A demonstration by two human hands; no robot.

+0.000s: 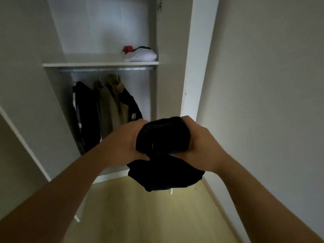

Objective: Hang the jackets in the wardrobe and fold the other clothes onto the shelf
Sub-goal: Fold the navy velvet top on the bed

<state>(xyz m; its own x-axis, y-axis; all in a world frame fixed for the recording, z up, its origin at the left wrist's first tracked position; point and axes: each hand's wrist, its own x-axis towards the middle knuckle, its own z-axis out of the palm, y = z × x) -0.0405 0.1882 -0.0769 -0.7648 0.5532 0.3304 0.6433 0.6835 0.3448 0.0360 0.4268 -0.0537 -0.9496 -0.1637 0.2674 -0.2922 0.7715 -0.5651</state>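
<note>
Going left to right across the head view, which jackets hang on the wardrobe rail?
Black jacket → olive-grey jacket → tan jacket with navy sleeve.

1 head-worn wide-angle view, forward and down, near the open wardrobe, floor at the bottom

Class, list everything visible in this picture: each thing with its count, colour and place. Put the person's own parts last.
Wardrobe: one, white, open, ahead.
Shelf: one, white, above the rail.
Rail: one, grey metal, under the shelf.
Jackets: three as far as shows, black, olive, tan with navy, hanging on the rail.
Folded clothes: one small pile, white with red and dark parts, shelf's right end.
Garment: one, black, bundled between both hands.
Floor: light wood, below.
Left hand: grips the garment's left side.
Right hand: grips its right side.
</note>
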